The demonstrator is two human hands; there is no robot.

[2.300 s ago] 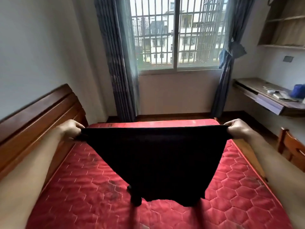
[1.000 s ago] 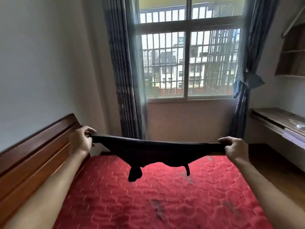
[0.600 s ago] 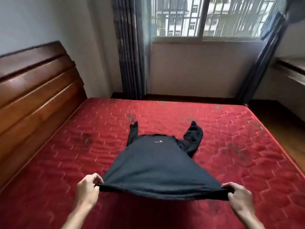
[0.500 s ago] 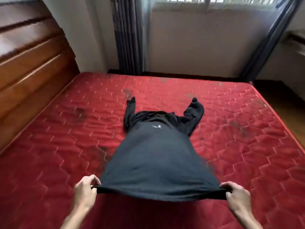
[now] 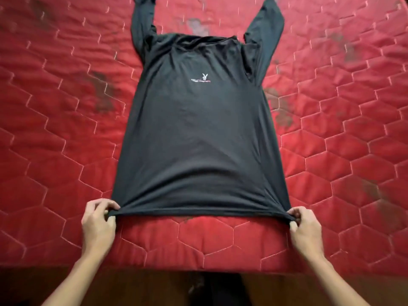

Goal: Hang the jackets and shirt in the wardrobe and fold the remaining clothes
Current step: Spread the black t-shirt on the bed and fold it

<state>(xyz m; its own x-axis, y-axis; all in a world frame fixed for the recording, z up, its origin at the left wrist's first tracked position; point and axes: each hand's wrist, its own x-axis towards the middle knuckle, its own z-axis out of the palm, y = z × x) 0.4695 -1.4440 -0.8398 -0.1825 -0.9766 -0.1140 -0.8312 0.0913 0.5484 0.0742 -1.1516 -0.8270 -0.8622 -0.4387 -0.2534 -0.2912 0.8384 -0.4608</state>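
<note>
Here, a black long-sleeved top (image 5: 198,133) of thin, smooth knit lies flat on a red mattress (image 5: 353,151) quilted in hexagons and blotched with dark stains. Its sleeves stretch away from the body, and a small white rabbit logo (image 5: 204,76) marks the chest. The left grip (image 5: 98,219) and right grip (image 5: 305,226) each pinch a hem corner near the mattress's near edge.

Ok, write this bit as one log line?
black long-sleeved top spread on red quilted mattress | left hand pinches hem | right hand pinches hem
</note>
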